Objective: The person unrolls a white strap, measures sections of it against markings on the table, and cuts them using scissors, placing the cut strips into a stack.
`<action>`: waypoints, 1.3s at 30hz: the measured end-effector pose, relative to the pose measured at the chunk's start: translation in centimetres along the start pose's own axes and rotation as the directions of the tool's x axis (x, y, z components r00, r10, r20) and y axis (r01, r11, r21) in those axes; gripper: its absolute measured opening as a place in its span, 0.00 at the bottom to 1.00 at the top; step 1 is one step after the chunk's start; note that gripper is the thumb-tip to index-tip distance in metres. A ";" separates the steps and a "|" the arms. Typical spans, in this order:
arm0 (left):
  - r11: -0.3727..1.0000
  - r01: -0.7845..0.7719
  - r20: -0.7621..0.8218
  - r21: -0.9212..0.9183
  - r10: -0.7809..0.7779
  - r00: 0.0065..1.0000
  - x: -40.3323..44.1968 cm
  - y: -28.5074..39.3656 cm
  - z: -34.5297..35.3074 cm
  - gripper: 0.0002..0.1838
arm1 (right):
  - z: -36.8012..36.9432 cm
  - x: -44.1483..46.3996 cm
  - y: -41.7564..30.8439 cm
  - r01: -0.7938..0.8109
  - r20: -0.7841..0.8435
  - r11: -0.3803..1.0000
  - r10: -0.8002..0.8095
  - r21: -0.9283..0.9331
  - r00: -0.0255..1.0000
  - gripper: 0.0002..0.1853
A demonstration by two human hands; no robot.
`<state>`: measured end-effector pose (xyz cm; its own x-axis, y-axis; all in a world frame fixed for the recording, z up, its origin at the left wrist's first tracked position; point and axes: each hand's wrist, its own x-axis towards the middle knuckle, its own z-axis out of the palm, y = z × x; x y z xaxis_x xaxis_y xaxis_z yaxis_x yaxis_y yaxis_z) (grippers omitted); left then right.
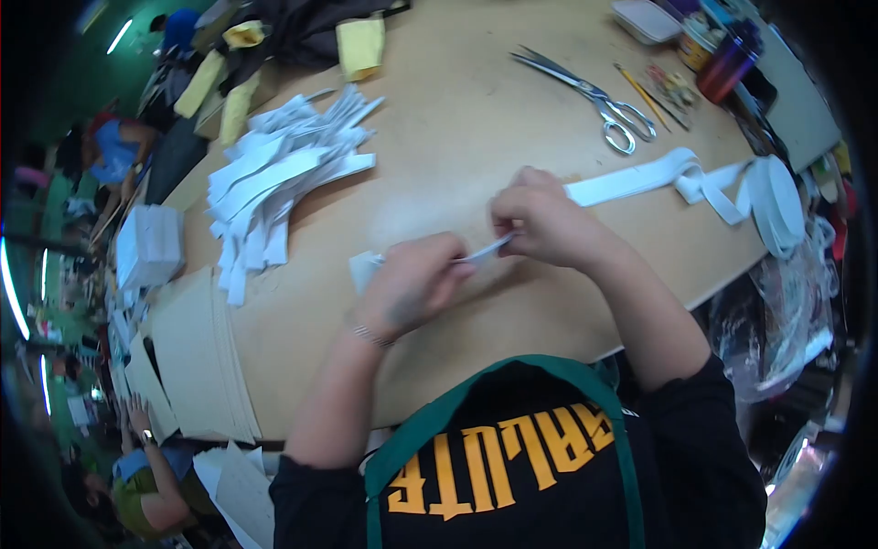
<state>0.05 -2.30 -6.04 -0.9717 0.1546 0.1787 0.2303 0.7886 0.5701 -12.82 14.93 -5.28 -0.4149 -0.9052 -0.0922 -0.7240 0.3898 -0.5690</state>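
Observation:
Between my two hands a white strip (487,250) is stretched above the tan table (439,119). My left hand (412,279) pinches one end, and a white piece (364,271) shows just beyond its fingers. The other end is pinched by my right hand (544,220), its fingers curled together. From beside my right hand a white band (631,181) runs right to a roll (776,206) at the table edge. A loose pile of cut white strips (283,169) lies to the left. Metal scissors (594,99) rest beyond my right hand.
Pencils (647,97), a red bottle (729,64) and a plastic tub (647,18) stand at the upper right. Dark and yellow cloth (293,37) lies at the upper left. Stacked card sheets (197,357) cover the left edge. Other people sit at far left.

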 end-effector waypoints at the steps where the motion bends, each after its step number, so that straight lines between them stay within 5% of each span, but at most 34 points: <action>1: 0.995 0.078 0.066 -0.056 -0.074 0.995 -0.5 0.9 -1.8 0.09 | 0.0 -0.1 0.0 0.071 -0.078 0.994 -0.064 0.089 0.995 0.16; 3: 0.997 0.083 -0.093 -0.011 -0.083 0.992 -1.3 1.0 -5.5 0.05 | 0.0 -0.7 0.7 0.239 -0.258 0.942 -0.176 0.237 0.950 0.17; 6: 0.938 0.331 -0.073 -0.105 -0.339 0.938 -2.5 -3.6 -14.3 0.05 | -2.3 -2.8 5.3 -0.025 -0.249 0.993 0.053 0.114 0.967 0.20; 7: 0.944 0.291 -0.157 -0.157 -0.315 0.936 -2.0 -4.6 -16.4 0.05 | -2.7 -3.4 7.0 -0.100 -0.239 0.994 0.110 0.052 0.965 0.20; 10: 0.906 0.418 -0.101 0.072 -0.410 0.906 0.7 -8.0 -22.0 0.07 | -2.4 -4.2 9.6 -0.253 -0.216 0.965 0.235 -0.063 0.948 0.21; 12: 0.910 0.322 -0.116 0.259 -0.302 0.946 1.5 -15.0 -23.5 0.13 | -1.7 -4.2 9.3 -0.284 -0.190 0.958 0.273 -0.037 0.943 0.20; 13: 0.797 0.165 -0.202 0.581 -0.055 0.978 2.0 -15.6 -22.3 0.19 | -1.5 -4.3 9.4 -0.271 -0.202 0.962 0.259 -0.037 0.945 0.19; 14: 0.544 0.057 -0.195 0.837 0.201 0.960 2.4 -15.8 -20.7 0.24 | -1.4 -4.4 9.7 -0.249 -0.211 0.968 0.235 -0.040 0.949 0.18; 15: 0.555 0.103 -0.256 0.825 0.204 0.945 3.2 -16.6 -18.9 0.32 | -1.4 -4.2 9.9 -0.215 -0.216 0.976 0.200 -0.046 0.956 0.17; 16: 0.742 0.348 -0.317 0.574 -0.190 0.929 4.4 -13.2 -15.3 0.30 | -1.3 -4.1 10.2 -0.208 -0.229 0.977 0.191 -0.050 0.954 0.15; 19: 0.952 0.082 -0.157 0.293 -0.037 0.987 5.7 -4.3 -2.3 0.28 | -1.1 -3.9 9.5 -0.179 -0.260 0.974 0.139 -0.138 0.956 0.10; 20: 0.935 0.013 -0.128 0.355 0.034 0.991 5.8 -1.4 1.2 0.28 | -1.0 -3.7 9.0 -0.174 -0.246 0.978 0.142 -0.113 0.959 0.10; 21: 0.947 0.134 0.168 0.291 -0.189 0.968 7.2 3.6 2.1 0.26 | -0.8 -3.8 8.5 -0.177 -0.228 0.980 0.153 -0.092 0.962 0.09; 24: 0.953 0.035 -0.023 0.302 -0.029 0.999 5.6 5.6 7.9 0.17 | -1.0 -4.4 5.9 -0.184 -0.191 0.980 0.195 0.076 0.962 0.06; 27: 0.909 -0.037 -0.083 0.414 0.078 0.993 4.8 6.1 7.5 0.05 | -1.8 -4.9 3.2 -0.222 -0.123 0.932 0.265 0.286 0.956 0.05; 30: 0.875 -0.093 -0.045 0.475 0.129 0.991 3.4 6.4 5.2 0.05 | -1.5 -5.1 1.9 -0.128 -0.087 0.941 0.163 0.313 0.983 0.07; 35: 0.962 -0.092 -0.003 0.258 0.096 0.995 -0.8 5.1 -2.5 0.02 | -1.8 -7.1 1.4 -0.073 -0.137 0.997 0.077 0.034 0.988 0.14; 39: 0.956 0.058 -0.049 0.288 -0.046 0.998 -4.1 2.8 -7.1 0.03 | -3.1 -10.9 6.5 -0.275 -0.270 0.933 0.211 -0.230 0.940 0.14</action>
<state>5.05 -4.95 0.52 -0.9776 0.0888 0.1909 0.1482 0.9341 0.3247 -14.72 27.83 -5.41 -0.6911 -0.7226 0.0141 -0.6884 0.6521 -0.3177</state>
